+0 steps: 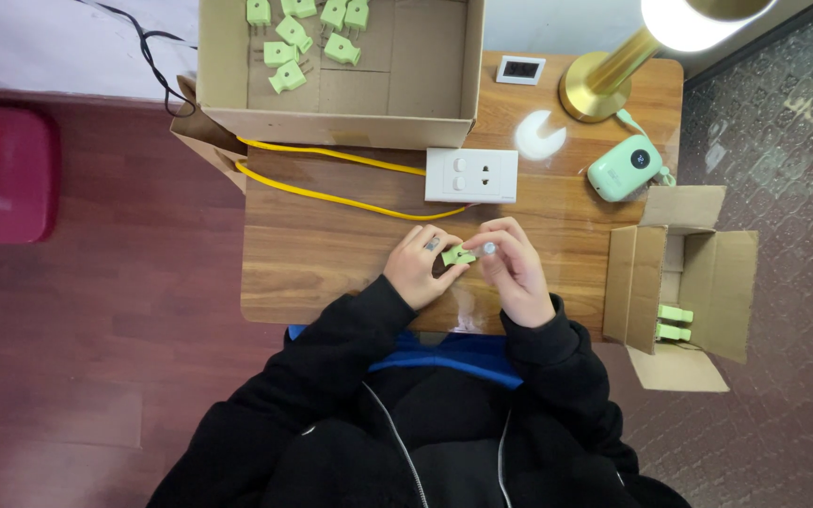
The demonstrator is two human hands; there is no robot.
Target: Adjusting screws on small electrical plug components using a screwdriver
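Observation:
Over the near part of the small wooden table [331,254], my left hand [418,268] pinches a small light-green plug piece [457,255] between thumb and fingers. My right hand [518,268] is beside it, its fingertips closed on a tiny pale round part [488,248] that almost touches the green piece. Both hands sit just in front of a white wall socket block [471,175] lying on the table, with a yellow cable [331,193] running from it to the left.
A large open cardboard box [425,103] with several green plug pieces [286,52] stands at the back. A smaller open box [708,282] at the right holds two green pieces [675,323]. A brass lamp [604,80], green device [624,167], small display [520,70] and red stool [2,174] surround.

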